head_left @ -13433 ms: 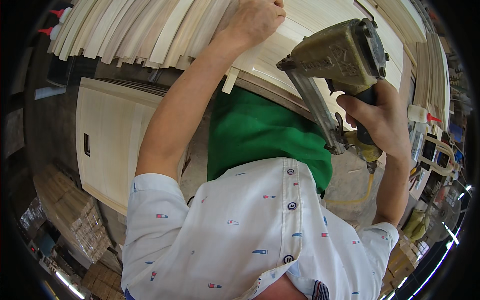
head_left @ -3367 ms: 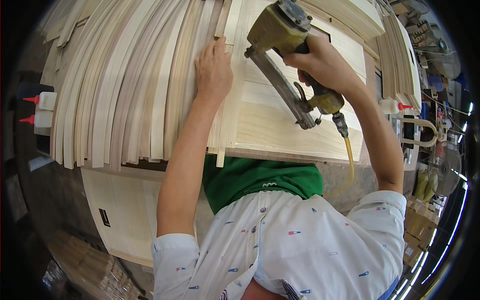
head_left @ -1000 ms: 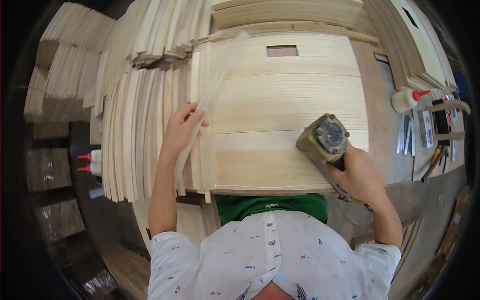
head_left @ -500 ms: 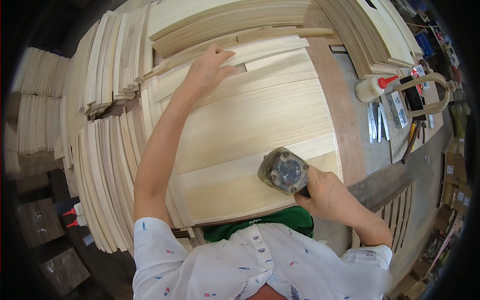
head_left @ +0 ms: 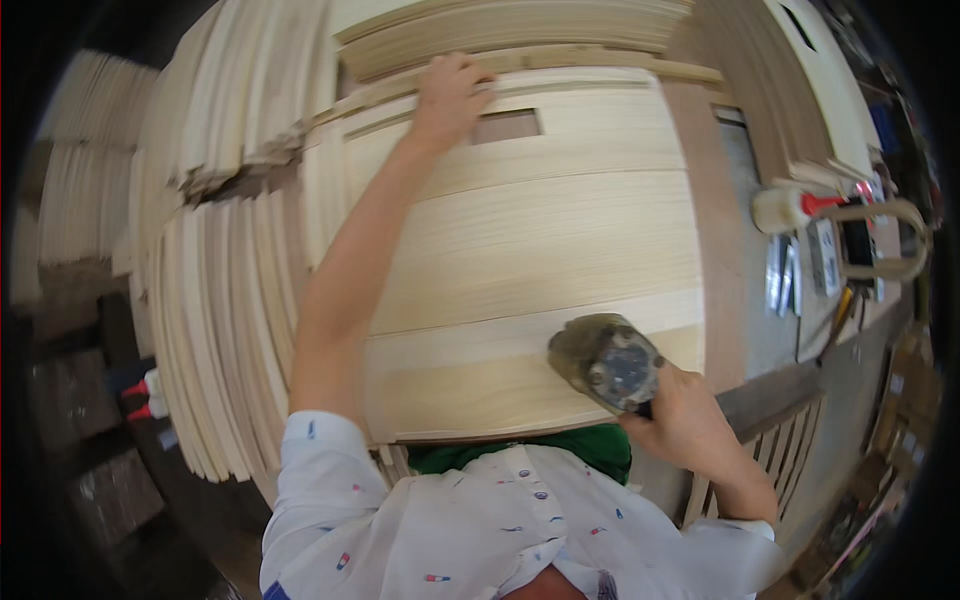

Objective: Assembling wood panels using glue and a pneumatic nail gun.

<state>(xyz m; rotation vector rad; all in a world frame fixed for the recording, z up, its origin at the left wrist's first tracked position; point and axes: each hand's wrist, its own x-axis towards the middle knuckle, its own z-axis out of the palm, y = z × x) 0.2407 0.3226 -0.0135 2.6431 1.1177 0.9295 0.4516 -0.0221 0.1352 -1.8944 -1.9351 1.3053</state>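
Observation:
A pale wooden panel (head_left: 540,250) with a small rectangular cut-out (head_left: 505,126) lies flat on the bench in front of me. My left hand (head_left: 450,90) reaches to its far edge and presses on a thin wooden strip (head_left: 560,62) lying along that edge. My right hand (head_left: 680,420) grips a pneumatic nail gun (head_left: 605,360) by its handle, resting at the panel's near right corner.
Stacks of thin wooden slats (head_left: 220,290) lie along the left. More boards (head_left: 520,25) are piled at the far side. A glue bottle with a red cap (head_left: 795,208), a curved hose (head_left: 885,240) and small tools sit on the right. Two red-tipped bottles (head_left: 140,395) stand lower left.
My left hand has slid farther along the panel's far edge onto the strip. The nail gun in my right hand has stayed low at the near right corner.

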